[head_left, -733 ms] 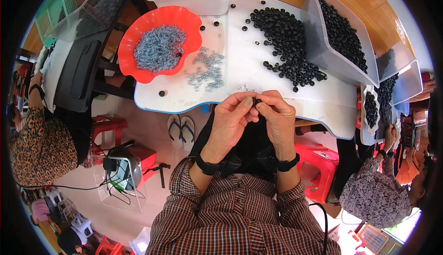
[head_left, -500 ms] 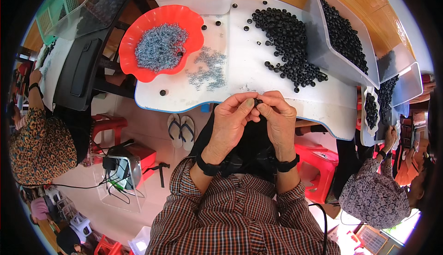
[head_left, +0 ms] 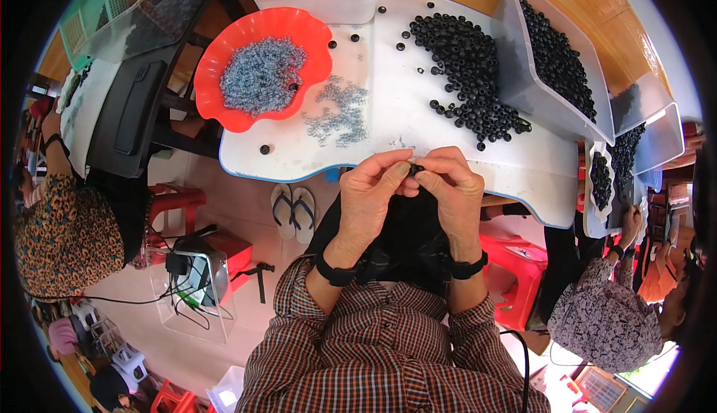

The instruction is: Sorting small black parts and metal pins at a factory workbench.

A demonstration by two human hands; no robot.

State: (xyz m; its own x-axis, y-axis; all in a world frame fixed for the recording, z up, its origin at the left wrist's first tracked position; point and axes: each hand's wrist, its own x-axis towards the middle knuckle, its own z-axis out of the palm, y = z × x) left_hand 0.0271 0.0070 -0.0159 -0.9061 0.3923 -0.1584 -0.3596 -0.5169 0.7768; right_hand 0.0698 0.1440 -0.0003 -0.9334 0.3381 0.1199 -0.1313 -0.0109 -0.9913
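Observation:
Between my fingertips, just off the table's near edge, is a small round black plastic piece (head_left: 415, 169). My left hand (head_left: 371, 189) pinches it from one side and my right hand (head_left: 452, 187) from the other, thumbs nearly meeting over it. Fingers cover most of the piece, so its details are hidden. Ahead of my hands a spread of similar black pieces (head_left: 464, 58) lies on the white table (head_left: 388, 77). To the left, a red scalloped bowl (head_left: 213, 47) holds many tiny metal springs (head_left: 261, 75). More loose springs (head_left: 337, 110) lie beside it.
A clear bin (head_left: 523, 103) of black pieces stands at the right, a white tub (head_left: 314, 1) at the back. One black piece (head_left: 264, 149) lies near the left edge. Red stools (head_left: 514, 278) stand below. Other people sit at both sides, one in a patterned sleeve (head_left: 71, 234).
My hands stay together over the black piece; the fingers have shifted slightly, and a bit more of the piece shows between them. Things on the table keep their places.

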